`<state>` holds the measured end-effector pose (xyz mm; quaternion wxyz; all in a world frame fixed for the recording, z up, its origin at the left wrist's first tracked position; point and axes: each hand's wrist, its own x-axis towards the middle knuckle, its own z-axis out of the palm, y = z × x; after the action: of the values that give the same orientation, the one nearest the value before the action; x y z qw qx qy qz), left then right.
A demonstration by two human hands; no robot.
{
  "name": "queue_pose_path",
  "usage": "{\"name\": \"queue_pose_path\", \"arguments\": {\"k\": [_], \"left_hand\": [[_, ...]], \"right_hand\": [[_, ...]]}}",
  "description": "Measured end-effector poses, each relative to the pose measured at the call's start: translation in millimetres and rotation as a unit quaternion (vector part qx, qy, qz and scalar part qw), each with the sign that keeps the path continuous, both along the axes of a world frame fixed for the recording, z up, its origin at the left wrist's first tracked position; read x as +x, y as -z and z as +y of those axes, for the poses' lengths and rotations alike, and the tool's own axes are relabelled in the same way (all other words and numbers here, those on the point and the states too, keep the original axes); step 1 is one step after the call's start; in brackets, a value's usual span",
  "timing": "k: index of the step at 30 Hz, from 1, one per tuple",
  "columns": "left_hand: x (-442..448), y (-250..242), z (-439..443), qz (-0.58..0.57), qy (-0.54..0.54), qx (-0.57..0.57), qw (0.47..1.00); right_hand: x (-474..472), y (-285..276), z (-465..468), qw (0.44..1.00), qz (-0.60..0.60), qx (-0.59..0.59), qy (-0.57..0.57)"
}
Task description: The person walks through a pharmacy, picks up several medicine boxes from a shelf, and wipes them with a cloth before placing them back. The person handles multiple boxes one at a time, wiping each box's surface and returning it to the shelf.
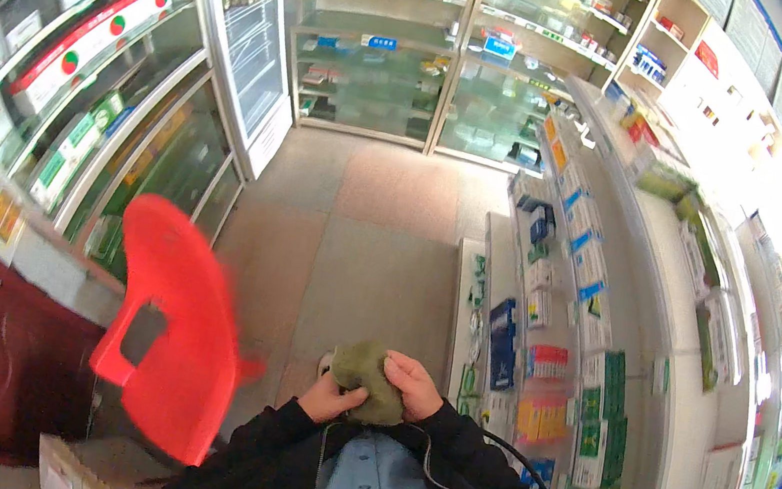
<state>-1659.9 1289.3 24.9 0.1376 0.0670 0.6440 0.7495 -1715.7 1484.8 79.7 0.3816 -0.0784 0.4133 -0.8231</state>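
A crumpled olive-green cloth [371,378] is held between both hands in front of the body, above the tiled floor. My left hand [332,397] grips its left side, with the thumb lying on top. On its upper right edge, my right hand [413,387] pinches it between thumb and fingers. Most of the fingers are hidden under or behind the cloth. What exact kind of article it is cannot be told.
A red plastic chair [184,335] stands close on the left, beside a dark red cabinet [5,339]. Glass display cases [145,162] line the left. Shelves with boxed goods [548,361] run along the right. A glass-door fridge [246,48] and glass-fronted shelving [382,27] stand ahead. A cardboard box [55,464] is at lower left.
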Motion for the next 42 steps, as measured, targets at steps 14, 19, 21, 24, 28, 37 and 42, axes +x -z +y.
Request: {"name": "queue_pose_path", "arguments": {"k": [14,19,21,24,28,37,42], "left_hand": [[-460.3,-61.7,-61.7,-0.056,-0.039,-0.049,0.996],[-638.8,-45.4,-51.5,0.001,-0.089,-0.099,0.991],[-695.4,-54.3,-51.5,0.038,-0.079,-0.115,0.990],[-781.2,-73.8,-38.0,0.029,-0.038,-0.181,0.982],[-891.7,-93.0,-9.4,0.110,0.005,-0.197,0.974],[-1180.5,-95.1,67.7,0.181,0.024,-0.045,0.982],[-1334.9,-112.1,151.6,0.242,0.127,-0.013,0.962]], "right_hand": [[-412.4,16.5,-38.0,0.881,0.237,0.339,0.231],[-583.8,21.3,-38.4,0.756,0.479,0.380,0.233],[-650.8,6.6,-39.9,0.748,0.526,0.356,0.192],[-748.6,-24.5,-39.3,0.707,0.598,0.353,0.132],[-852.4,-45.8,-2.8,0.776,0.482,0.397,0.092],[-1065.1,1.5,84.4,0.842,0.285,0.358,0.287],[-1154.7,-9.6,161.5,0.814,0.242,0.370,0.378]]}}
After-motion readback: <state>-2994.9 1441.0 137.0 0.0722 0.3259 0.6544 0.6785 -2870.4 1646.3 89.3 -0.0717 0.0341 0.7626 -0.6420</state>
